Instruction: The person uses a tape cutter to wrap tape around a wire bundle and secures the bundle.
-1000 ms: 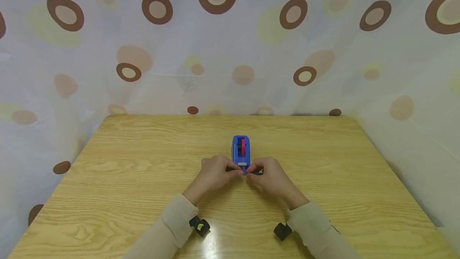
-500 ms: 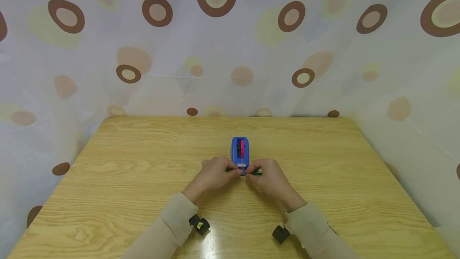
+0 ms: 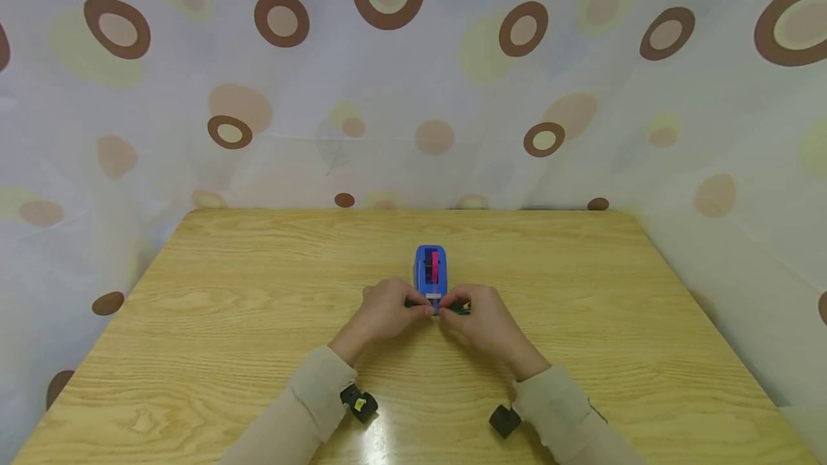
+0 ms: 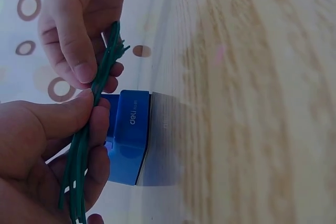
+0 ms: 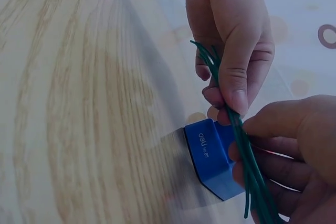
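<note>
A bundle of thin dark green strands (image 4: 79, 166) is held between both hands, in front of a blue tape dispenser (image 3: 422, 275). My left hand (image 3: 386, 311) pinches it between thumb and fingers. Just beside, my right hand (image 3: 484, 318) pinches the same bundle, the fingertips of both hands nearly meeting. Loose ends of the bundle (image 5: 252, 174) fan out past each hand in the wrist views. Inside the dispenser sits a pinkish-red tape roll (image 3: 436, 268). Whether tape is wrapped round the strands is hidden by the fingers.
The dispenser stands on a wood-grain table (image 3: 258, 271), its cutting edge (image 3: 433, 296) facing the hands. A patterned curtain (image 3: 439, 77) hangs behind and along the sides. Black wrist cameras (image 3: 359, 405) are strapped at the cuffs.
The hands stay together before the dispenser. More green strand ends show beside the right fingers now, slightly spread. The view has shifted a little.
</note>
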Motion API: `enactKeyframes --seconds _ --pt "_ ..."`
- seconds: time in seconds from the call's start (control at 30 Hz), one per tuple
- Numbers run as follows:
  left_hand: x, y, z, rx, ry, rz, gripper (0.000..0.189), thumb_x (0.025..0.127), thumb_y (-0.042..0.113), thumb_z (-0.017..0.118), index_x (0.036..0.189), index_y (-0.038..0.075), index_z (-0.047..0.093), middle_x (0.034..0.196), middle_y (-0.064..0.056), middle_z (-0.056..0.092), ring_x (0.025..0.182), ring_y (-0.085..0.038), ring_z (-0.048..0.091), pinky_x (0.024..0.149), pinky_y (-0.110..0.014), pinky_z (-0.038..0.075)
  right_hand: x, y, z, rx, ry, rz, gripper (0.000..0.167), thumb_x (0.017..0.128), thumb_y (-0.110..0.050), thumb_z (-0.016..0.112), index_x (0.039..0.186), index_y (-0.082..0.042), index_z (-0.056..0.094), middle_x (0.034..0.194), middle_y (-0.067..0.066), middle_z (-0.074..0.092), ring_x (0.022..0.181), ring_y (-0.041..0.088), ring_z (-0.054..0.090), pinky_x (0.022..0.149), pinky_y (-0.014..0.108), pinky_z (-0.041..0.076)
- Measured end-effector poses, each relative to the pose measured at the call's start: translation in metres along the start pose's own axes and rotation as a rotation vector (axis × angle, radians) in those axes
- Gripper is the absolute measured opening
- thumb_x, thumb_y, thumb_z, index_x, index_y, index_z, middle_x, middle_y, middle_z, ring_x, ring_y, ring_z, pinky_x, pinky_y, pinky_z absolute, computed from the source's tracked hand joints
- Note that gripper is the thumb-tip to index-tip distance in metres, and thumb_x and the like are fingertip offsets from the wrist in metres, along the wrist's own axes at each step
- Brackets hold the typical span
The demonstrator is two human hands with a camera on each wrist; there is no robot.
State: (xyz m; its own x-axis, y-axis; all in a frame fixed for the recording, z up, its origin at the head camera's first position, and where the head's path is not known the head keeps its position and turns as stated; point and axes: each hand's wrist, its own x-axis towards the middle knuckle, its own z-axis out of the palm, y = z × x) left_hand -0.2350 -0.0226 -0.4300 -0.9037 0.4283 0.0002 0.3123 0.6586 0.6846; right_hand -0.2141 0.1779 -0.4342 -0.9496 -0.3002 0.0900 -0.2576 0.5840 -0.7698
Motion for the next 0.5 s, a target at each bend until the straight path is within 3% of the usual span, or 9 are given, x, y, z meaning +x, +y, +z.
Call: enactKeyframes --seconds 0.17,0.5 --pt "0.0015 -0.0007 0.0012 0.008 0.010 0.002 0.011 0.091 0.029 0.073 0.091 0.021 0.082 0.087 0.014 0.071 0.087 -0.008 0.061 0.085 -0.051 0.031 0.0005 -0.0035 -0.0047 -0.014 -0.022 -0.001 0.004 0.091 -0.014 0.073 0.093 -0.015 0.075 0.092 -0.003 0.071 0.086 0.013 0.060 0.079 0.037 0.050" --pt "0.0015 -0.0002 0.0036 0.032 0.053 0.022 0.011 0.089 0.031 0.075 0.091 0.023 0.082 0.089 0.013 0.072 0.091 -0.010 0.063 0.084 -0.050 0.031 0.0029 -0.0005 -0.0063 -0.055 -0.070 -0.034 0.007 0.093 -0.009 0.069 0.096 -0.011 0.075 0.096 -0.003 0.070 0.092 0.015 0.063 0.085 0.042 0.052"
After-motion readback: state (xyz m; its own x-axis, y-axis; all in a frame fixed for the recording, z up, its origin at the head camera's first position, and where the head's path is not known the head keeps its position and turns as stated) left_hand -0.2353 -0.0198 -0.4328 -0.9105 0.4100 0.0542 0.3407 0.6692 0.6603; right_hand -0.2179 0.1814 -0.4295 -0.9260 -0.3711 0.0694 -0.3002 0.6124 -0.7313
